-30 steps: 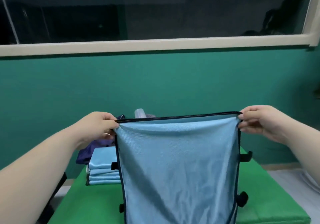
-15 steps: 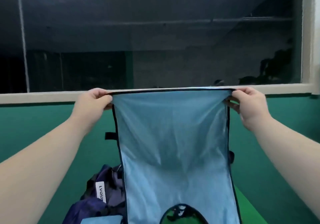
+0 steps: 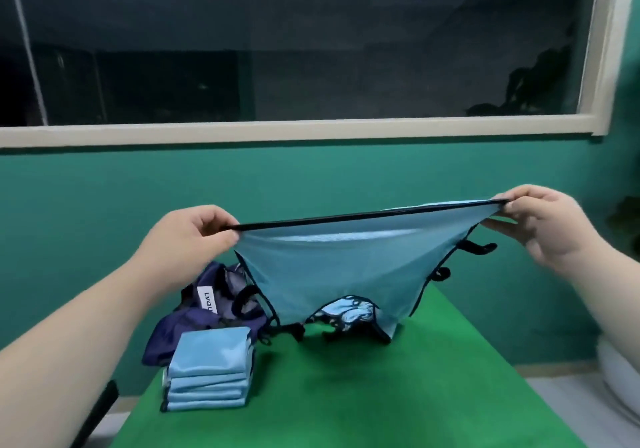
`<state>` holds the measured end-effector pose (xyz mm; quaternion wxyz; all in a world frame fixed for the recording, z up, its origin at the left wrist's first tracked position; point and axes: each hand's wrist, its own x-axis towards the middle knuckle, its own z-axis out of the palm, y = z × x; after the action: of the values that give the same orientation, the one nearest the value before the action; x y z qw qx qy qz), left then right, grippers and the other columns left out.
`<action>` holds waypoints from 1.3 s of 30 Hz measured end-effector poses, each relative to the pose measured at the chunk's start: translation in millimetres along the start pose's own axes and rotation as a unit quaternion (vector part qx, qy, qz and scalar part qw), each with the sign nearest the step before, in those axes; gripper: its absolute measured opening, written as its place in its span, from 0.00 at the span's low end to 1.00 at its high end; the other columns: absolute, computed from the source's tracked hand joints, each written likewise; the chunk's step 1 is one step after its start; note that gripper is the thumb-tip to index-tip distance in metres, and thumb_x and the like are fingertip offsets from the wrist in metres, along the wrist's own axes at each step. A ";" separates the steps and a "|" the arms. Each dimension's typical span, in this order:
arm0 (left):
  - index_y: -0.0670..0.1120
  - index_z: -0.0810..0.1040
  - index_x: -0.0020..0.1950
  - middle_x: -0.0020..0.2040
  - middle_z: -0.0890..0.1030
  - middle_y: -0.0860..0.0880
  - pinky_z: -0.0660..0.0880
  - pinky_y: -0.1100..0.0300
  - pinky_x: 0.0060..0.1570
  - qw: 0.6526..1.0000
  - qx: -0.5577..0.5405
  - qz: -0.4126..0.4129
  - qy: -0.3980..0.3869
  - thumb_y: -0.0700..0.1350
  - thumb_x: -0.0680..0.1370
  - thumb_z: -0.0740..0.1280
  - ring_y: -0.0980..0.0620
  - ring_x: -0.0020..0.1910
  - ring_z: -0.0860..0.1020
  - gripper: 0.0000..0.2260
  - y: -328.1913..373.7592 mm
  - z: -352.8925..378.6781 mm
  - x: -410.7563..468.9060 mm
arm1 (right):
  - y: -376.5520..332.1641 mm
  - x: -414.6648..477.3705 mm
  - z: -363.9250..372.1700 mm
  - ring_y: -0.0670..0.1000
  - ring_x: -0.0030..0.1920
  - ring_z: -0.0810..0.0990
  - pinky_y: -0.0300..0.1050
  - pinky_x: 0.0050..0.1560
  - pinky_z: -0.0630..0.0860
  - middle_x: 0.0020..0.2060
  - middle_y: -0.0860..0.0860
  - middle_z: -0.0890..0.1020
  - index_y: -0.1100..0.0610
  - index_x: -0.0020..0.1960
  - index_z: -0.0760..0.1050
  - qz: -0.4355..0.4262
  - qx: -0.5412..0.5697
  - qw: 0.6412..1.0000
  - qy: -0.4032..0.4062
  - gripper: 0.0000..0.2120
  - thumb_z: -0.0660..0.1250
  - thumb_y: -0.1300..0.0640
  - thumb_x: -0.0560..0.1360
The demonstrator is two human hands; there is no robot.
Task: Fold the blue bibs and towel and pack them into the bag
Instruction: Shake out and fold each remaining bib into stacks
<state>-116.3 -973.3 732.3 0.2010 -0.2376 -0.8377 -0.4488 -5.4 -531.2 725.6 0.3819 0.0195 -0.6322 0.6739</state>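
A light blue bib (image 3: 346,267) with dark trim hangs stretched between my hands above the green table (image 3: 363,395). My left hand (image 3: 188,236) pinches its left top corner and my right hand (image 3: 543,226) pinches the right top corner. The bib's lower end with the neck opening touches the table at the far side. A stack of folded blue cloths (image 3: 209,368) lies at the table's left. Behind the stack slumps a navy bag (image 3: 204,312) with a white label.
A teal wall and a wide dark window stand behind the table. A dark object (image 3: 100,409) shows at the table's left edge and a white object (image 3: 620,378) at the far right. Bare green cloth stretches in front of the stack.
My hands have come down from window height with the bib. Its lower end now rests on the table, and the top edge tilts, higher on the right.
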 end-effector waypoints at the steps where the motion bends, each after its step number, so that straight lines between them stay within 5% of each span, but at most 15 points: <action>1: 0.54 0.82 0.41 0.37 0.84 0.53 0.73 0.58 0.42 1.000 0.008 -0.007 -0.016 0.42 0.76 0.72 0.53 0.36 0.78 0.07 -5.2 2.1 -15.3 | 5.4 -15.2 -6.8 0.52 0.37 0.81 0.48 0.45 0.84 0.33 0.53 0.81 0.56 0.29 0.78 0.020 -0.013 1.000 -0.006 0.24 0.57 0.76 0.75; 5: 0.49 0.82 0.42 0.32 0.82 0.52 0.72 0.64 0.29 0.994 -0.007 -0.070 -0.088 0.39 0.77 0.71 0.58 0.25 0.74 0.06 -27.1 14.7 -77.1 | 29.0 -75.3 -31.3 0.45 0.31 0.79 0.33 0.35 0.78 0.32 0.49 0.83 0.62 0.36 0.75 0.089 -0.100 0.991 -0.017 0.15 0.58 0.77 0.73; 8: 0.52 0.83 0.40 0.32 0.81 0.56 0.70 0.61 0.31 0.987 0.052 -0.100 -0.114 0.44 0.75 0.73 0.57 0.28 0.72 0.05 -49.7 28.4 -117.0 | 54.0 -120.6 -44.4 0.44 0.30 0.77 0.30 0.29 0.72 0.33 0.50 0.83 0.64 0.36 0.75 0.148 -0.146 0.977 -0.040 0.13 0.60 0.78 0.71; 17: 0.53 0.79 0.36 0.29 0.75 0.56 0.63 0.58 0.35 0.966 0.026 -0.177 -0.186 0.42 0.75 0.69 0.56 0.30 0.68 0.09 -77.8 53.2 -179.4 | 106.1 -185.5 -73.0 0.52 0.32 0.66 0.45 0.35 0.67 0.32 0.55 0.68 0.61 0.36 0.72 0.285 -0.156 0.941 -0.093 0.12 0.60 0.74 0.73; 31: 0.52 0.81 0.40 0.33 0.79 0.54 0.68 0.58 0.36 0.969 0.051 -0.167 -0.174 0.44 0.75 0.70 0.55 0.33 0.73 0.05 -108.6 94.0 -144.7 | 150.3 -159.9 -60.5 0.51 0.31 0.67 0.45 0.34 0.66 0.29 0.52 0.69 0.60 0.38 0.71 0.291 -0.142 0.946 -0.010 0.10 0.62 0.70 0.76; 39: 0.52 0.80 0.41 0.37 0.82 0.48 0.69 0.59 0.35 0.969 0.090 -0.172 -0.152 0.45 0.76 0.69 0.52 0.33 0.74 0.05 -157.3 155.8 -73.8 | 228.1 -103.7 -52.2 0.53 0.37 0.67 0.48 0.42 0.64 0.34 0.54 0.70 0.64 0.38 0.73 0.292 -0.261 0.919 0.052 0.09 0.68 0.60 0.73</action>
<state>-167.1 -933.6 508.0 0.0119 -0.1362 -0.9238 -0.3577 -31.2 -516.0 471.4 0.1921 -0.3011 -0.7425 0.5667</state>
